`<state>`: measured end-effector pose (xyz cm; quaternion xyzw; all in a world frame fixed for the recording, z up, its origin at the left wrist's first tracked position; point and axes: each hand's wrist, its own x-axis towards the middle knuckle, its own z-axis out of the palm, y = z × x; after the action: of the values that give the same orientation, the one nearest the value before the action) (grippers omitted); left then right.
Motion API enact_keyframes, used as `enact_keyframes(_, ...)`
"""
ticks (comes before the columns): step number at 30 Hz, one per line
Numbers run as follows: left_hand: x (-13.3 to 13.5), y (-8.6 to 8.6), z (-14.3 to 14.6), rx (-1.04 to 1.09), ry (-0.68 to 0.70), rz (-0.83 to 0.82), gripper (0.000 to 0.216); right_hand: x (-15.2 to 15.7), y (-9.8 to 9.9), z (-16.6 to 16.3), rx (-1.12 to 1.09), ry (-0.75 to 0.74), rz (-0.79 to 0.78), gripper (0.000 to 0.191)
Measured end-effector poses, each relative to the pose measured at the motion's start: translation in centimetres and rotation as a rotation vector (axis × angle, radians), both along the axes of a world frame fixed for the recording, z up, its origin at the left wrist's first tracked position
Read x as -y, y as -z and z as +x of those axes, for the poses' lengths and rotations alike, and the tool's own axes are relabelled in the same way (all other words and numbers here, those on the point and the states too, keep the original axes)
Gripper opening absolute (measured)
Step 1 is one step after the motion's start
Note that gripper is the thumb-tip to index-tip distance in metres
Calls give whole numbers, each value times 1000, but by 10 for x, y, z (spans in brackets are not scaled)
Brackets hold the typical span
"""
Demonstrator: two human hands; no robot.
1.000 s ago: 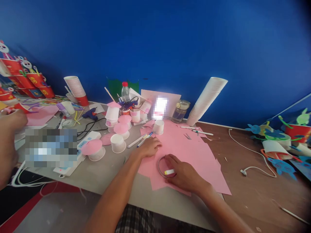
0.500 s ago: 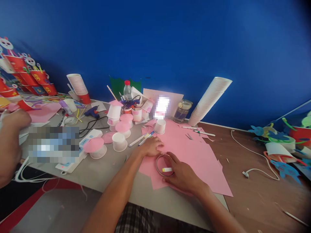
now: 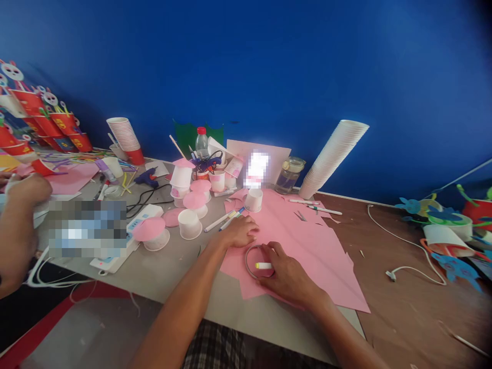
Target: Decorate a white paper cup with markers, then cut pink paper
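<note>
A big sheet of pink paper (image 3: pixel 303 246) lies on the grey table (image 3: pixel 180 261). My left hand (image 3: pixel 239 231) rests flat on the sheet's left part, fingers stretched out. My right hand (image 3: pixel 286 274) is closed round a small white marker with a yellow band (image 3: pixel 263 265), its tip on the paper. A dark circle (image 3: pixel 249 256) is drawn on the pink sheet just left of the marker. Loose pens (image 3: pixel 225 219) lie beside my left hand.
White paper cups with pink discs (image 3: pixel 154 233) stand to the left, a tall leaning cup stack (image 3: pixel 330 159) at the back, a jar (image 3: pixel 288 174) and a bottle (image 3: pixel 200 143) near it. Another person's hand (image 3: pixel 23 192) works at far left. A white cable (image 3: pixel 403 256) runs on the brown table.
My right hand has crept slightly left and up along the drawn circle with the marker. The view has shifted a little; my left hand stays on the sheet.
</note>
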<state>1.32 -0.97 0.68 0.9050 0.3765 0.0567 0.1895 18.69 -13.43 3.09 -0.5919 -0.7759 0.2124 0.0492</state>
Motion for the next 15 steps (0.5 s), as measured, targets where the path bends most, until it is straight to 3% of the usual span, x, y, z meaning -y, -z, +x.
enact_keyframes(15, -4, 7, -2, -12, 11, -20, 38, 0, 3, 1, -7, -20, 35, 61)
